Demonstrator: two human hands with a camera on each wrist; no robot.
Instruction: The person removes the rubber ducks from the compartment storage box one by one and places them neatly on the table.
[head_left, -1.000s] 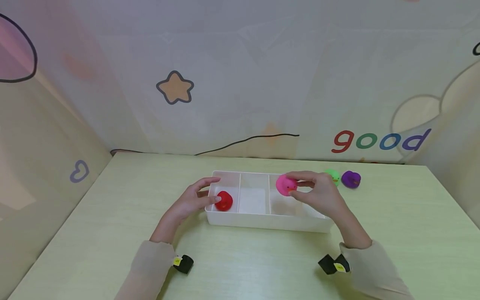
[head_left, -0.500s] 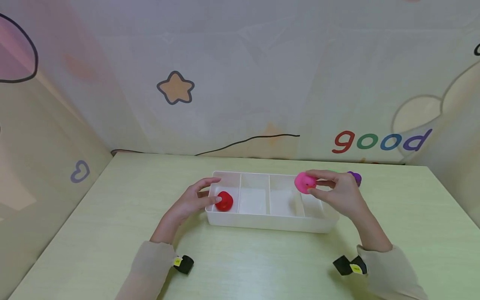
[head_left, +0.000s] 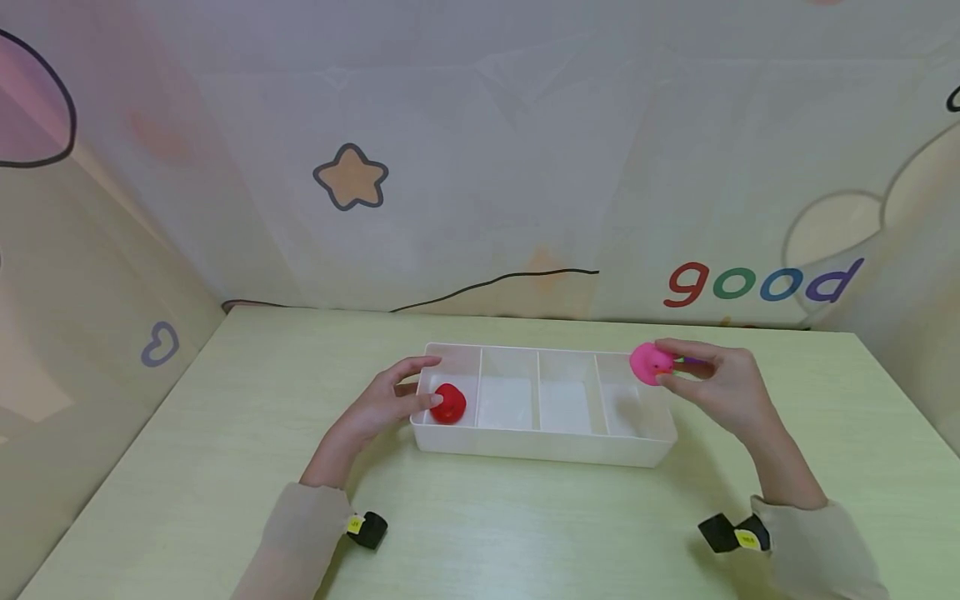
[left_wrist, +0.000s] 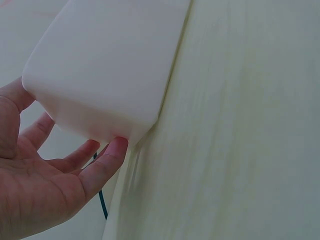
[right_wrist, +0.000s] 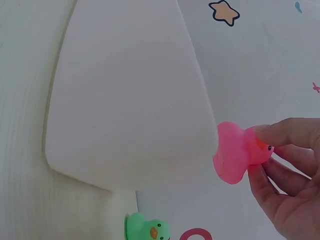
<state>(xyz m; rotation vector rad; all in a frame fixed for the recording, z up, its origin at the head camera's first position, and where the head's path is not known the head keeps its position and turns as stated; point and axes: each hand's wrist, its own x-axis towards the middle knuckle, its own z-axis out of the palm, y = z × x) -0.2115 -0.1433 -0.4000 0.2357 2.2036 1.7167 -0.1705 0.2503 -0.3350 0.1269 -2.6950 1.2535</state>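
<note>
A long white divided tray lies on the table, its compartments in one row. My left hand grips its left end, thumb over the rim and other fingers along the end wall. A red rounded toy sits in the leftmost compartment beside that thumb. My right hand pinches a pink rubber duck by its head between thumb and fingers. The duck is held above the far right corner of the tray; in the right wrist view the pink duck shows beyond the tray's edge.
A green rubber duck stands past the tray's right end in the right wrist view. Only a sliver of a purple toy shows behind my right fingers. A printed cloth wall rises at the table's back edge.
My right hand has moved right with the pink duck, from over the third compartment to the tray's right end, now covering the green duck and most of the purple toy. My left hand has stayed put.
</note>
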